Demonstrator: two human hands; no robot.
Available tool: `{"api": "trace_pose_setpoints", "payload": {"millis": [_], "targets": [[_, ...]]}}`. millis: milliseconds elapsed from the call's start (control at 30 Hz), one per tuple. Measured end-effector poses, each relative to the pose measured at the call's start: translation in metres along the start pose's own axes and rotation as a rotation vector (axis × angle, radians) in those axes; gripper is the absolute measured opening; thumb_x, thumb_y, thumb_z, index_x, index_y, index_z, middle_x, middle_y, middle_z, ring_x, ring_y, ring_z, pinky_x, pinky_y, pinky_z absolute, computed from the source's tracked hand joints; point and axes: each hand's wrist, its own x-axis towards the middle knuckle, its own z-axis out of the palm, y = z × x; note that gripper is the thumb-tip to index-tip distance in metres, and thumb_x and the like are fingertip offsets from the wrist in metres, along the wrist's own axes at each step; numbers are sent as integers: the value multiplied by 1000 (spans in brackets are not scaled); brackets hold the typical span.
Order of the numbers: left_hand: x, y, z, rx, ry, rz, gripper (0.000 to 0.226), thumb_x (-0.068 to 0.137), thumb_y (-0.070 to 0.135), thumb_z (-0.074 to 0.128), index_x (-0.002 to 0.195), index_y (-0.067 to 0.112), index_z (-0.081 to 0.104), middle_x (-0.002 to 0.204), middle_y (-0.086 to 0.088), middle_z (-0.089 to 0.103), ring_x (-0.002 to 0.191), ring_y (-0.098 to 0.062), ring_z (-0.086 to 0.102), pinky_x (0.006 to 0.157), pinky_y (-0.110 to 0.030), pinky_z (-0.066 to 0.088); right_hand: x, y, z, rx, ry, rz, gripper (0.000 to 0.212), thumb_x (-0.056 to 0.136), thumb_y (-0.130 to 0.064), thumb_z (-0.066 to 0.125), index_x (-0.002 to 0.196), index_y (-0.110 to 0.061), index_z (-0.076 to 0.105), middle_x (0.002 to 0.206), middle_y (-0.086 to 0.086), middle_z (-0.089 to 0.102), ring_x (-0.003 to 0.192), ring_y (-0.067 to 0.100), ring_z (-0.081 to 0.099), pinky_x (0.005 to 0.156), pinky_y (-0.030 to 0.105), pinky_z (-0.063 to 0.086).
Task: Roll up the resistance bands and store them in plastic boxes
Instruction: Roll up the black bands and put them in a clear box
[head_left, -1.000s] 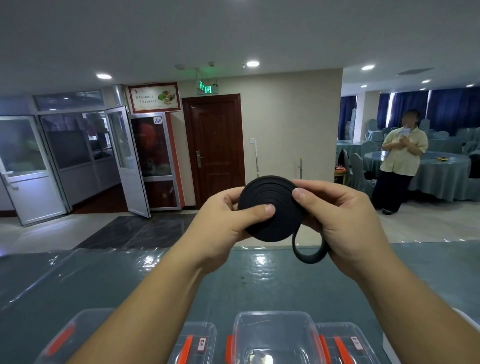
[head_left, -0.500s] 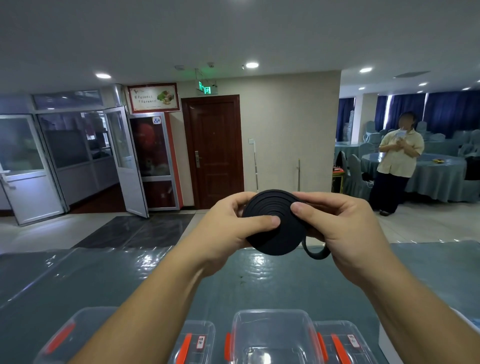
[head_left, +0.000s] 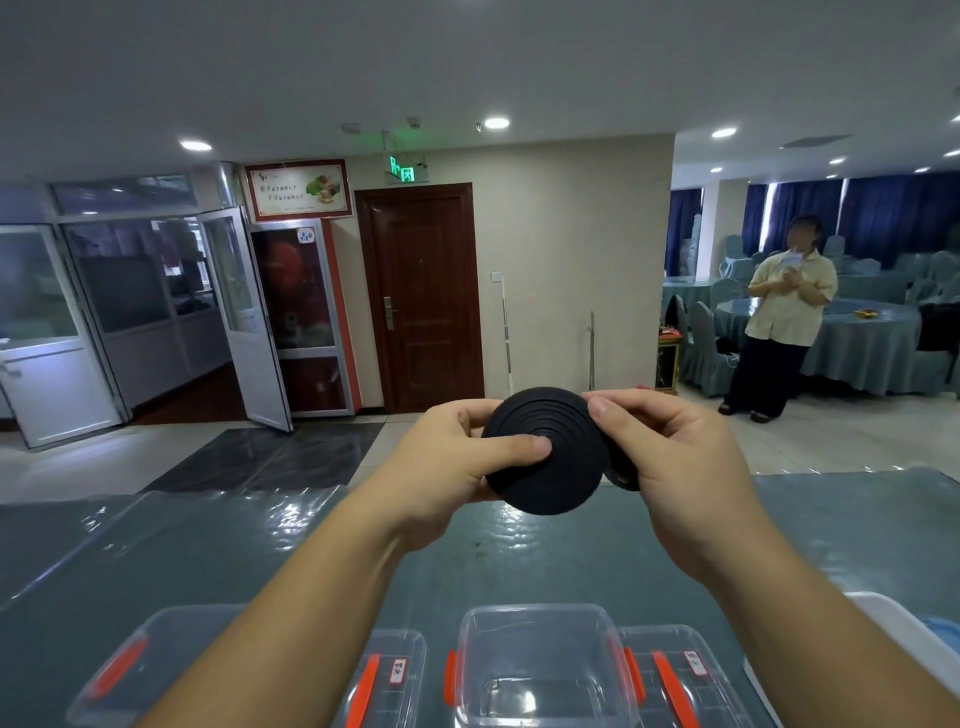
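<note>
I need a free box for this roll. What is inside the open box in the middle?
The open box looks empty: only its clear bottom and glare show. Its near end is cut off by the frame, so that part cannot be seen.

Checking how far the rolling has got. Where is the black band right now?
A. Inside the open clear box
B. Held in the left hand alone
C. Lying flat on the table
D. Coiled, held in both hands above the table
D: the coiled band is gripped by the left hand and right hand, above the table.
</note>
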Motion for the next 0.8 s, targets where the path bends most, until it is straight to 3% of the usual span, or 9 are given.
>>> {"api": "trace_pose_setpoints", "payload": {"millis": [100,267,433,567,700,800], "targets": [[-1,-3,11,-84,69,60,31,88,5,77,119,6,74,106,-11,80,95,-22,78,78,-34,63,-1,3,-1,102,17,12,16,99,-13,67,104,-15,82,97,6,82,92,21,77,80,35,62],[3,-11,27,-249,173,76,25,91,8,73,116,3,75,106,-12,80,91,-17,77,77,-32,65,-14,12,-6,310,-33,61,30,108,-9,46,123,-12,73,114,6,80,109,19,76,90,31,62],[12,-32,57,-371,249,1,19,92,13,74,110,8,78,103,-9,81,91,-17,76,78,-32,64,-20,29,-11,403,188,78,10,103,-11,58,104,-7,67,102,12,81,97,23,79,79,27,64],[26,-49,89,-460,317,-72,21,93,12,74,112,6,77,102,-11,81,87,-16,77,62,-24,60,-22,44,-22,477,291,160,11,102,-9,60,105,-5,69,105,18,80,94,21,79,83,32,65],[37,-64,114,-473,370,-118,22,93,12,75,114,4,75,98,-12,81,76,-13,78,57,-22,58,-28,59,-46,387,265,257,33,94,0,69,120,-20,70,105,2,82,99,20,79,79,34,64],[43,-74,131,-437,348,-186,24,92,15,76,115,6,74,97,-11,82,76,-14,78,58,-23,58,-27,66,-71,342,276,280,36,94,4,68,122,-19,69,103,1,82,97,21,79,75,32,64]]}}
